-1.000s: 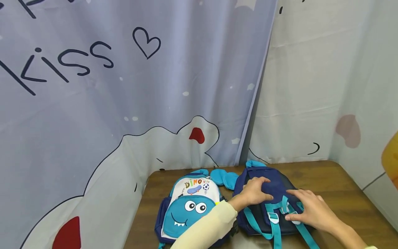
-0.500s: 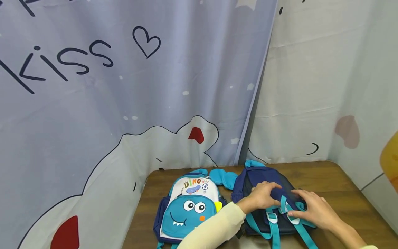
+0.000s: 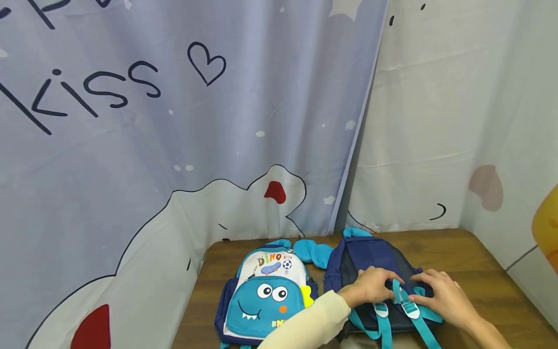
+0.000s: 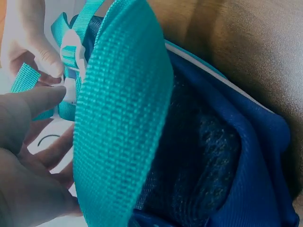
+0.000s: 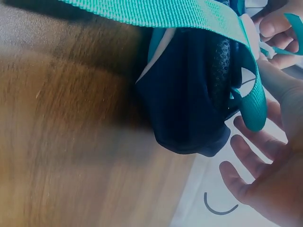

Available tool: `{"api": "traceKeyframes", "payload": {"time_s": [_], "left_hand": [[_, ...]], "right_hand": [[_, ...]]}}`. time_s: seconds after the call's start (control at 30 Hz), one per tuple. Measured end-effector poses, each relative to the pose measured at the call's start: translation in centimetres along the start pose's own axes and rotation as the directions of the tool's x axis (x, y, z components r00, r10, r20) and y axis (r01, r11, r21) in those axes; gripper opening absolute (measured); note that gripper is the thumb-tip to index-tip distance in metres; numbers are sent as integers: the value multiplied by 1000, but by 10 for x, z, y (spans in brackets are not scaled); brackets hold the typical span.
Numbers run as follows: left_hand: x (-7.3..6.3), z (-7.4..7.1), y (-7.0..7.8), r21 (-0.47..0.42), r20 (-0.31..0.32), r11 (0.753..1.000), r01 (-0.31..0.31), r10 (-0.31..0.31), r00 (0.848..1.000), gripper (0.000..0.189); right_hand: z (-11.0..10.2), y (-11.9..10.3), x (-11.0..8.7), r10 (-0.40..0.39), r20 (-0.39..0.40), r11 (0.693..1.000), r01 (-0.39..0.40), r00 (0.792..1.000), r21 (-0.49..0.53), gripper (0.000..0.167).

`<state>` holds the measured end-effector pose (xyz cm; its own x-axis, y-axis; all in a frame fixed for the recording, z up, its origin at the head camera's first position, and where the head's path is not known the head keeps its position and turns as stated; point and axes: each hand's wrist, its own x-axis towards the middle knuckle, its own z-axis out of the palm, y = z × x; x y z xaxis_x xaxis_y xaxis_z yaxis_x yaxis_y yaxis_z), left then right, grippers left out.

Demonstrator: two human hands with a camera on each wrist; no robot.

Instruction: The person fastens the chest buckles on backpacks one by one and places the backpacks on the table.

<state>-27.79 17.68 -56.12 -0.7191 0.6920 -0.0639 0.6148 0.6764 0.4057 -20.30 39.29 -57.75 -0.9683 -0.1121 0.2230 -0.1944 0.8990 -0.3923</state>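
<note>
A navy backpack (image 3: 370, 254) with teal shoulder straps (image 3: 422, 329) lies back side up on the table's right part. Both hands meet over its teal chest strap (image 3: 397, 291), which has a small white buckle (image 4: 70, 90). My left hand (image 3: 374, 286) pinches the strap's left part by the buckle between thumb and fingers. On the other side, my right hand (image 3: 444, 298) has thumb and index finger at the strap's right part, with its remaining fingers (image 5: 248, 158) spread loosely. White adjusters (image 3: 410, 310) sit on the shoulder straps. The fingertips partly hide the buckle.
Left of it lies a second backpack (image 3: 257, 305) with a blue dinosaur face, partly covered by my left sleeve (image 3: 309, 322). Teal rounded pads (image 3: 313, 252) lie between the packs. A printed curtain (image 3: 261, 97) hangs behind the wooden table (image 3: 462, 247).
Both hands have come closer together at the chest strap. The left hand has moved right and slightly down from over the pack's back panel; the right hand has shifted only slightly.
</note>
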Motion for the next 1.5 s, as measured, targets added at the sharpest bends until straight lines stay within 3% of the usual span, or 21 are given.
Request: {"api": "traceKeyframes", "payload": {"time_s": [0.37, 0.67, 1.03, 1.23, 1.5], "left_hand": [[-5, 5, -2, -12, -99, 1000, 23, -25, 995, 19], [-8, 1, -10, -36, -111, 999, -28, 24, 994, 5], [-12, -2, -21, -56, -162, 997, -60, 50, 986, 8], [-20, -5, -24, -82, -152, 997, 11, -23, 988, 7], [-29, -6, -33, -137, -161, 987, 86, -107, 981, 7]], "right_hand": [[6, -4, 0, -5, -12, 1000, 5, 1000, 16, 41], [14, -11, -1, -79, -150, 997, 81, 985, 10, 16], [22, -19, -5, -80, -147, 996, 75, 986, -40, 17], [26, -23, -1, -71, -63, 995, 66, 995, -80, 19], [32, -29, -3, -81, -16, 993, 79, 997, -90, 20]]}}
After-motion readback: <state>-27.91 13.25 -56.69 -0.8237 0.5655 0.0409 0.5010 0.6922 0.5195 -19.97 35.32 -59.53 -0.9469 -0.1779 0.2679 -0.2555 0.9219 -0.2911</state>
